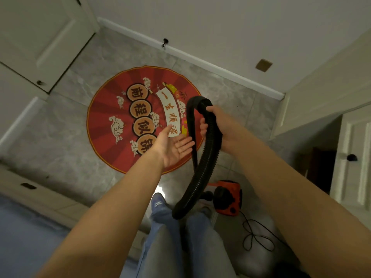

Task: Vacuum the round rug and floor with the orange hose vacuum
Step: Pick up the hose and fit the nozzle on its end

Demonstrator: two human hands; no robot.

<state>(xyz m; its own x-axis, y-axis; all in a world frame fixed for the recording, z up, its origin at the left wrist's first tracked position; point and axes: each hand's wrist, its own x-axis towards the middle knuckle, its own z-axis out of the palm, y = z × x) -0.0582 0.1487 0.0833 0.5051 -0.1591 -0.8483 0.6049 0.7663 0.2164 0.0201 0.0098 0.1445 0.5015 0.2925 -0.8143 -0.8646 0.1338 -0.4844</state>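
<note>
**Inspector:** State of the hose (204,163)?

**Assistant:** Black, ribbed, bent into a loop above the round rug (112,125). The right hand (217,125) is wrapped around it near the top of the bend; the left hand (172,147) is spread, palm up, just beside it and holding nothing. The orange vacuum (227,197) sits on the tiled floor (66,141) by the feet.

**Inspector:** Handling?

**Assistant:** Likely light and floppy, with ribs that give grip. I judge a second hold nearer the free end is needed.
</note>
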